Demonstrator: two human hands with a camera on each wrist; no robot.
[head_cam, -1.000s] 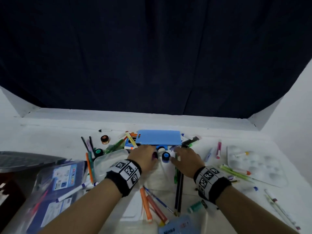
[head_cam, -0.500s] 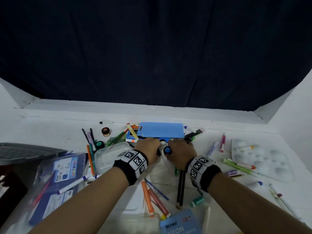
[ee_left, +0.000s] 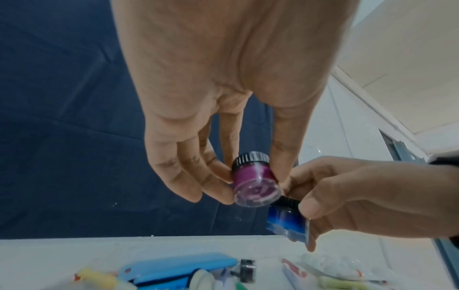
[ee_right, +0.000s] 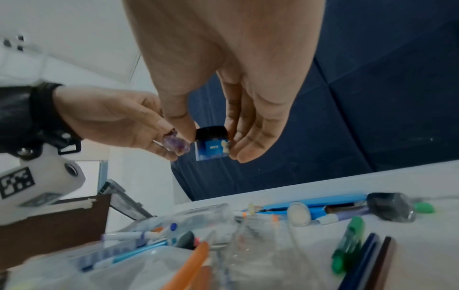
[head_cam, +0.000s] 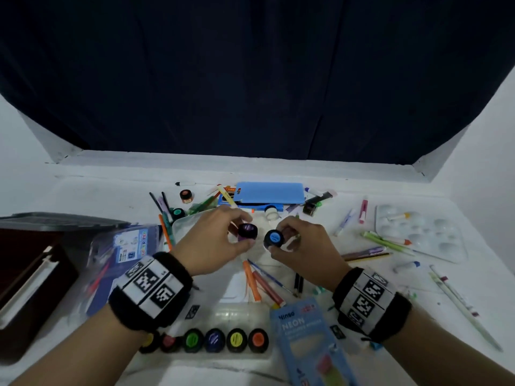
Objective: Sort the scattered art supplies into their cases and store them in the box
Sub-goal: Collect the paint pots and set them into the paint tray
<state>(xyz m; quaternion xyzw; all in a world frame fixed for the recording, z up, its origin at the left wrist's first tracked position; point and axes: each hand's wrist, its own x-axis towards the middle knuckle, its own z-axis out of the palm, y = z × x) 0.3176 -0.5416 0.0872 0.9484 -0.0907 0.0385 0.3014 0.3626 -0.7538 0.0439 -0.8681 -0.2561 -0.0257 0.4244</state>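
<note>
Up off the counter [head_cam: 320, 174] both hands were raised, side by side and nearly touching, just nearer the camera than the blue case [head_cam: 269, 193]. The left hand [head_cam: 211, 240] pinched the purple paint pot [head_cam: 247, 231] between thumb and curled fingers, its black cap tipped toward the head camera. The right hand [head_cam: 303, 246] pinched the blue paint pot [head_cam: 274, 238] the same way, just right of the purple one. Nearer than the blue case, by the wrists, a clear tray [head_cam: 223, 313] held six more capped pots in a row.
</note>
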